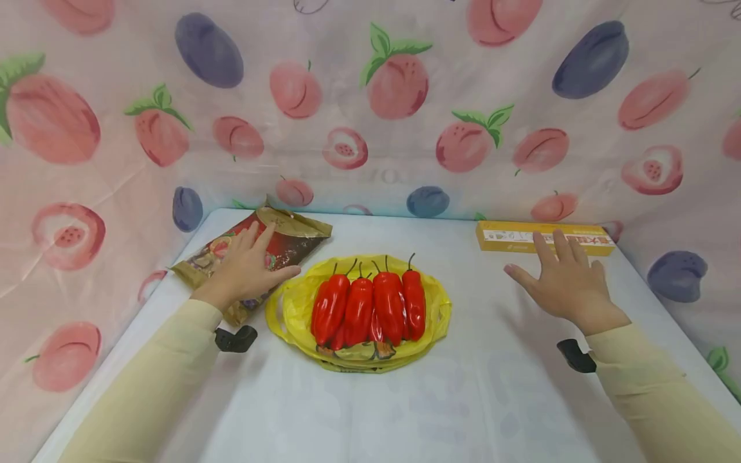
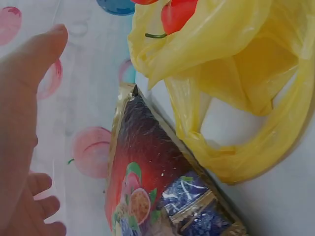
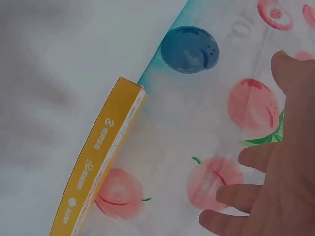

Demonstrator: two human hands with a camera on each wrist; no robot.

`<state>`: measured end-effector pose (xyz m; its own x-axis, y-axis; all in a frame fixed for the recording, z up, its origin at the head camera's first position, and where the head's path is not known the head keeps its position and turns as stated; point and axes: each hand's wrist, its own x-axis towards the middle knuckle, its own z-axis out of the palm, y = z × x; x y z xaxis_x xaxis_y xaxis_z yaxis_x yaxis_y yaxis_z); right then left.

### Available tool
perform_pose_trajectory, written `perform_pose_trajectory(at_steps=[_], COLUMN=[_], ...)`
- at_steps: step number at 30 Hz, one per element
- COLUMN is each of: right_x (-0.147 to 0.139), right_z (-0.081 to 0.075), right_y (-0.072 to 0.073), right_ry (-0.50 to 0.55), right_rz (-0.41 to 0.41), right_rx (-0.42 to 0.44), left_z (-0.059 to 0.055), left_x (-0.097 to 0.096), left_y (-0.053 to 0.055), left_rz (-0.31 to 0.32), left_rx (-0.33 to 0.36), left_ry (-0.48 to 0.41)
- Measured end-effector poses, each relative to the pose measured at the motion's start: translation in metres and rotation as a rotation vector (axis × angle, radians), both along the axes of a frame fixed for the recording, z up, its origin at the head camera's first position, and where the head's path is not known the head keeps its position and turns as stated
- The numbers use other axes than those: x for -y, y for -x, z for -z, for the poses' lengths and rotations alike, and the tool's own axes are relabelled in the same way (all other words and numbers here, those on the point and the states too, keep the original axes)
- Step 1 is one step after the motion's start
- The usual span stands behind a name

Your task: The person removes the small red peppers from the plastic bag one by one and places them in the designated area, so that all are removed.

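My left hand [image 1: 246,267] is spread over a red and gold snack bag [image 1: 295,247], its thumb pointing toward the middle. In the left wrist view the thumb and fingertips stand apart from the bag [image 2: 152,182], holding nothing. My right hand [image 1: 567,283] hovers with fingers spread just in front of a long yellow box [image 1: 509,245], overlapping its lower edge in the head view. The right wrist view shows that box [image 3: 101,152] well away from the fingers. Between the hands, several glossy red peppers [image 1: 359,308] with dark stems lie on a yellow plastic bag [image 1: 437,308].
The white table [image 1: 463,411] carries all these things. A fruit-print sheet [image 1: 359,83] rises behind the table and along both sides. One looped handle of the yellow bag [image 2: 246,164] lies close beside the snack bag.
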<state>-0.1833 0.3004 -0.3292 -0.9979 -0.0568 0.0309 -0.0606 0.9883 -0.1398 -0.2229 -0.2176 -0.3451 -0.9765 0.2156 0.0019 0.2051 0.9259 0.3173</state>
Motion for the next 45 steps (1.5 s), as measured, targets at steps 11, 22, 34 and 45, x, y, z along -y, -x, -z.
perform_pose_trajectory(at_steps=[11, 22, 34, 45], right_x=[0.013, 0.035, 0.072, 0.101], right_z=[0.007, 0.018, 0.028, 0.033], right_y=[-0.005, -0.014, -0.013, -0.012], right_ry=[0.291, 0.369, 0.456, 0.555], right_rz=[-0.111, -0.176, -0.245, -0.308], right_rx=[-0.050, -0.010, 0.080, 0.146], left_z=[0.015, 0.046, 0.073, 0.078], left_x=[0.000, -0.004, -0.008, -0.010], left_y=[-0.012, -0.029, -0.038, -0.037], left_rz=[0.066, 0.086, 0.084, 0.051], left_rx=[0.018, 0.083, 0.210, 0.277], left_ry=[-0.251, -0.363, -0.524, -0.567])
